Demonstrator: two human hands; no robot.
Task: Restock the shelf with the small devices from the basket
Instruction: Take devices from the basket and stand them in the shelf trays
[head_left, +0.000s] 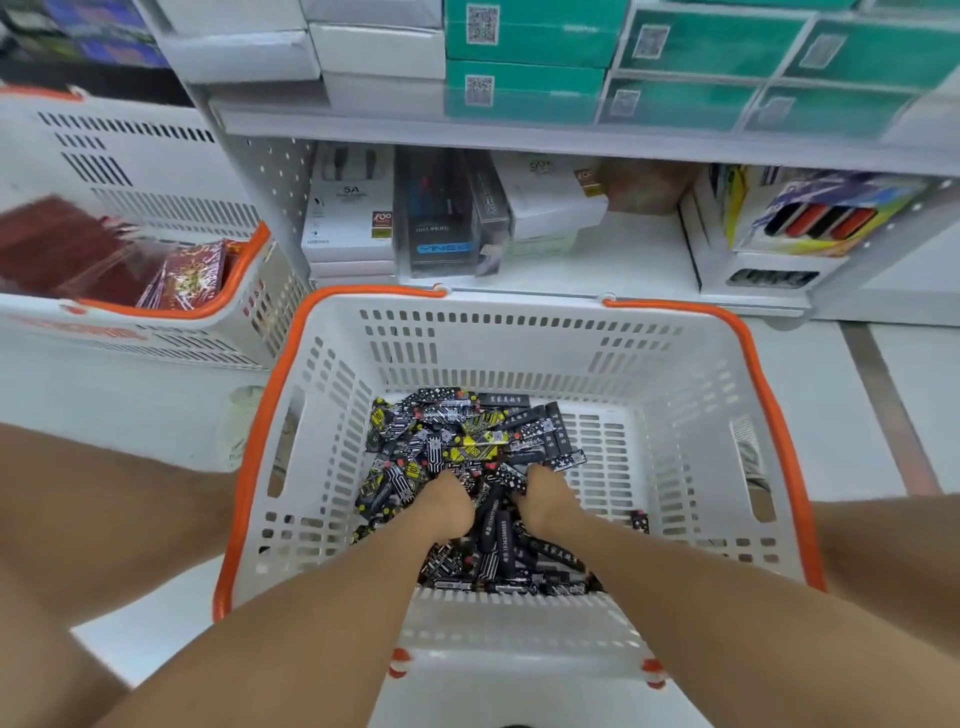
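Two bare arms reach down from the bottom of the picture into a white basket (519, 358) with an orange rim. Both hands are deep in a pile of small devices (457, 441) on the basket floor. These are little black sticks with white, yellow and red marks.

On the left, the left hand (449, 501) has its fingers curled down into the pile. On the right, the right hand (545, 499) does the same, just beside it. Their fingertips are hidden under the sticks, so I cannot tell if either hand holds one. A few black sticks lie between the two hands.

Just behind the basket stands the shelf (623, 265). On its low level sit white boxes (348, 218), a dark box (441, 223) and a bright pack (826, 218) with red and black things in it. Higher up are green boxes (524, 62) and more white ones.

To the left is a second basket (156, 171) holding red packets (192, 275).
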